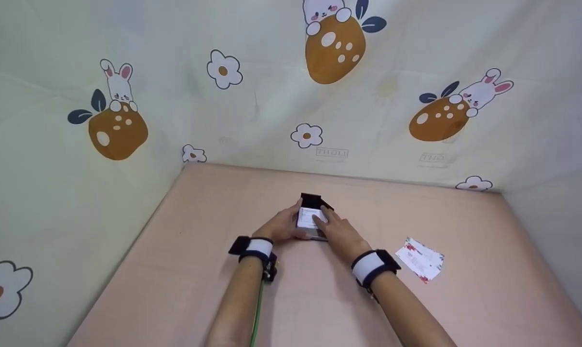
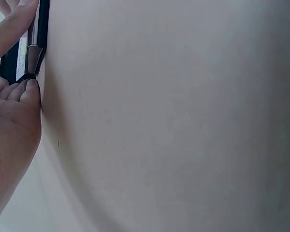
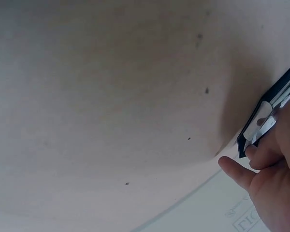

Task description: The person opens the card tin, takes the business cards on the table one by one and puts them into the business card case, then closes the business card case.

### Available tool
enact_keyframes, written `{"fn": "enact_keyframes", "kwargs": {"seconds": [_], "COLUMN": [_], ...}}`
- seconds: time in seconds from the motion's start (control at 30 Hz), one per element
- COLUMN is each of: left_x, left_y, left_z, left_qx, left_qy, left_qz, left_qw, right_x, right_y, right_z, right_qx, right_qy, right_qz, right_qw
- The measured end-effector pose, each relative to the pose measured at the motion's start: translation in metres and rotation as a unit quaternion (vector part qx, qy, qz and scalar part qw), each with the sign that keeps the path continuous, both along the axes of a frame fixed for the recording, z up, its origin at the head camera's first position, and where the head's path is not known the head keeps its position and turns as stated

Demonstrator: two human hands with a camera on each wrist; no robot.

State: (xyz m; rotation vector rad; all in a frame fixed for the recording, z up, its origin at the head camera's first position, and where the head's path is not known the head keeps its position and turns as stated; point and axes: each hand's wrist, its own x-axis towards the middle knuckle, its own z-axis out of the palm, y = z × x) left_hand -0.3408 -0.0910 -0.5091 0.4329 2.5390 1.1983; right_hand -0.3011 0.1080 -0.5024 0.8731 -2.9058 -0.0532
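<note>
A small black card case (image 1: 311,201) stands with its lid up, and a white printed business card (image 1: 309,217) lies in its tray. My left hand (image 1: 284,224) grips the case along its left side; in the left wrist view the thumb (image 2: 12,29) lies along the metal-looking edge and the fingers curl under the end. My right hand (image 1: 343,233) reaches in from the right, with its thumb and a finger on the card. In the right wrist view, curled fingers (image 3: 266,150) sit at the end of the case (image 3: 258,113), with the little finger sticking out.
On the pink tabletop (image 1: 199,270), a few loose white cards with red flower prints (image 1: 420,259) lie right of the right wrist. Pale curtains (image 1: 262,111) with rabbit prints border the back and sides. A green cable (image 1: 257,313) runs along the left forearm.
</note>
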Motion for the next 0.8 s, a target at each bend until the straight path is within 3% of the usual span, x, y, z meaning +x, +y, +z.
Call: {"fn": "enact_keyframes", "kwargs": {"seconds": [0.47, 0.8], "left_x": [-0.001, -0.001], "left_y": [0.001, 0.0], "left_z": [0.002, 0.0], "left_qx": [0.0, 0.009], "left_qy": [-0.003, 0.017], "left_qz": [-0.002, -0.017], "left_qw": [1.0, 0.9997], "right_x": [0.008, 0.014], "right_y": [0.003, 0.002], "right_z": [0.0, 0.002], "right_qx": [-0.013, -0.006], "right_qy": [-0.056, -0.032], "right_qz": [0.0, 0.015], "right_qw": [0.9984, 0.9994]}}
